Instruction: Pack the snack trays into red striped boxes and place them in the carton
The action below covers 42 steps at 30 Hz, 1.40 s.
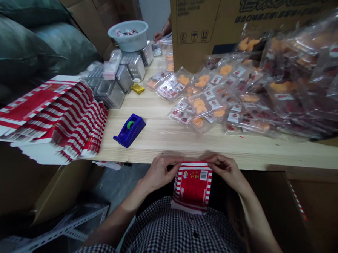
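A red-and-white striped carton (193,186) with a barcode near its top right is held in front of the checked shirt, just below the table's front edge. The thumb and fingers of my left hand (161,171) pinch its upper left corner. At the upper right corner, my right hand (225,170) grips it between thumb and fingers. Further left lies a large stack of similar striped cartons (69,125). A blue tape dispenser (130,130) with a green core stands between that stack and my hands.
Clear bags with orange pieces (200,105) are heaped at the right, by a large cardboard box (199,26). Clear plastic cases (111,91), a yellow packet (137,88) and a white basin (129,39) sit at the back left. Another person's hand (158,35) shows behind.
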Motion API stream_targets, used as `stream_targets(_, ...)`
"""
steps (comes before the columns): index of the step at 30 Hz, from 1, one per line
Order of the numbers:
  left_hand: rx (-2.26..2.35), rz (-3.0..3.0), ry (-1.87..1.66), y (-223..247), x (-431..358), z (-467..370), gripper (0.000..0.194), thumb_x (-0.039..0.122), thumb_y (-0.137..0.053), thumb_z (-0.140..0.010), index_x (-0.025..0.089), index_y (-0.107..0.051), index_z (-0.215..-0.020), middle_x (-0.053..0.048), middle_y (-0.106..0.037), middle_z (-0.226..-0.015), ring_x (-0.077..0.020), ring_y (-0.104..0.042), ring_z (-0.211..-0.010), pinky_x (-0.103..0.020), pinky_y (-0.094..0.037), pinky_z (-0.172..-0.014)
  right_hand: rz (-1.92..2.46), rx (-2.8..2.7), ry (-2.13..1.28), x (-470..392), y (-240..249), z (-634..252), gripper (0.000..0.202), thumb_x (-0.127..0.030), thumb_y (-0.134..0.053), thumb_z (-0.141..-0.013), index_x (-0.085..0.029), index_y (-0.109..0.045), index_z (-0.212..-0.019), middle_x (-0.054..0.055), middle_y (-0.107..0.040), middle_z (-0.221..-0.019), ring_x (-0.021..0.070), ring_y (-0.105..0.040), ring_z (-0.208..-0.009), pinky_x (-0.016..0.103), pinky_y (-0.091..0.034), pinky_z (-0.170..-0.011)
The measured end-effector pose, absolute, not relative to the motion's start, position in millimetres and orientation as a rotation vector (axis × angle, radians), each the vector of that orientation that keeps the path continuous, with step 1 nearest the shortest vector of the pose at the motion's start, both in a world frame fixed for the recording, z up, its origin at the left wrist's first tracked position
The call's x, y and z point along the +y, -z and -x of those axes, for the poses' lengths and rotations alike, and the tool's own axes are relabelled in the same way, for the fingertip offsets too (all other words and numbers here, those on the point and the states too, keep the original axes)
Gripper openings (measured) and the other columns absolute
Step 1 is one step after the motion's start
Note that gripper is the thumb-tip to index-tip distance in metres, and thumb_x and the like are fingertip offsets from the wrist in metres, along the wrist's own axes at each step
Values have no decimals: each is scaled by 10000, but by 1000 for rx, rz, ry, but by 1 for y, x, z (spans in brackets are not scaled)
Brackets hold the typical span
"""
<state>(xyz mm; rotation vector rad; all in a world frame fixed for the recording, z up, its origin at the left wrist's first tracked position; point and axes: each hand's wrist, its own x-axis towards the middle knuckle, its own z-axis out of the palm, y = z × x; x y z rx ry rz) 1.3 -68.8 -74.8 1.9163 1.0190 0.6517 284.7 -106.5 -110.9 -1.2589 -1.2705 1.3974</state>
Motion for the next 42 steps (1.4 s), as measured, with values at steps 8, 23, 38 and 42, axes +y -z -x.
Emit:
stream_targets(8,1130,-1549,-725,82,-78,-11,263,301,-589,-968,246,-756,-1163,-52,-779,-1133,-220,-737,-1033,-392,-574,-955,1317,-1190,-1379,-116,103,-283,180,-415,-751,-856,-251,-756,-931,62,-784,-997,221,-715,-932,377,-572,-845)
stream_targets(23,1056,-1843,-810,72,-95,-14,299,244,-589,-971,247,-704,-1247,-62,-721,-1275,-221,-676,-1187,-427,-539,-1050,1292,-1083,-1418,-121,109,-287,186,-421,-767,-847,-257,-756,-935,59,-781,-1099,221,-722,-1027,404,-537,-989)
stream_targets(38,1019,-1991,-928,92,-96,-20,275,253,-654,-937,221,-670,-1210,-100,-720,-1259,-234,-695,-1147,-437,-575,-998,1345,-1108,-1266,-137,114,-279,188,-445,-710,-891,-259,-726,-908,75,-772,-1107,253,-703,-1088,402,-550,-942)
stream_targets(42,1023,-2147,-901,92,-95,-21,307,245,-665,-928,217,-666,-1234,-103,-720,-1260,-247,-687,-1158,-454,-560,-1020,1339,-1111,-1259,-137,115,-279,188,-446,-699,-900,-260,-721,-916,73,-769,-1118,249,-698,-1100,406,-540,-961)
